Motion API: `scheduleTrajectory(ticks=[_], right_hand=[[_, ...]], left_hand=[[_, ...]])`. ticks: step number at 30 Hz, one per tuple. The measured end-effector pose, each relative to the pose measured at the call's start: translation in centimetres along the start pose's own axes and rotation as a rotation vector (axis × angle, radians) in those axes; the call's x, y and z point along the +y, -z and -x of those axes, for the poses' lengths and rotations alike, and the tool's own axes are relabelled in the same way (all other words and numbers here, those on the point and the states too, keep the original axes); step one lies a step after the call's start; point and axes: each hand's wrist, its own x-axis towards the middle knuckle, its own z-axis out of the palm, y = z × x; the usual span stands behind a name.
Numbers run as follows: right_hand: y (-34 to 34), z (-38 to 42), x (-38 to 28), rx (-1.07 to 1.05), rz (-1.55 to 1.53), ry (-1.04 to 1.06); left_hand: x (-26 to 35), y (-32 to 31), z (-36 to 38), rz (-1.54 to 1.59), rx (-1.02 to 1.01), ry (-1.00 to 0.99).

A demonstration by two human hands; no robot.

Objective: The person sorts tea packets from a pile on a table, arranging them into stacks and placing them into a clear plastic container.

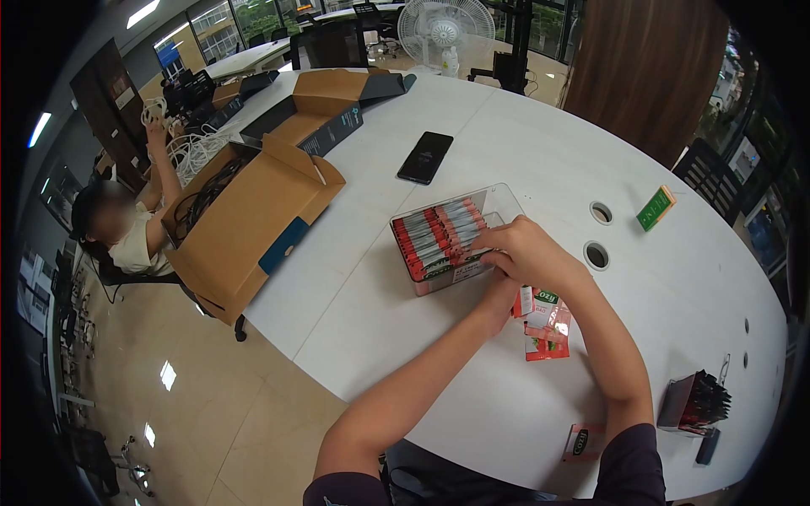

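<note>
A clear plastic container (499, 196) stands on the white table, packed with rows of red and silver sachets (439, 232). My right hand (531, 249) reaches over the container's right end, its fingers bent and drawn together beside the sachets. Whatever they pinch is too small to make out. My left hand (504, 297) is just below it, near the container's outer corner, with its fingers mostly hidden behind the right hand. Several loose red and white sachets (548, 325) lie on the table right of my left wrist. Another single sachet (584, 443) rests near my right elbow.
A black phone (425, 158) lies beyond the container. Open cardboard boxes (245, 228) with cables (211, 190) stand at the left, where another person (126, 223) sits. A green card stand (656, 208), cable holes (596, 255) and a box of black-topped packets (693, 403) are at right.
</note>
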Motion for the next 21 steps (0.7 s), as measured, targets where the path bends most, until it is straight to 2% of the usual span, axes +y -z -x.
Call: scheduleTrajectory(ticks=[12,21], right_hand=[[-0.3,-0.5,-0.3,0.024,0.045,-0.017],[-0.3,-0.5,-0.5,-0.066,0.079,-0.106]], left_hand=[[0.1,-0.2,0.5,-0.021,0.070,0.042],[-0.1,0.0,0.3,0.049,0.026,0.041]])
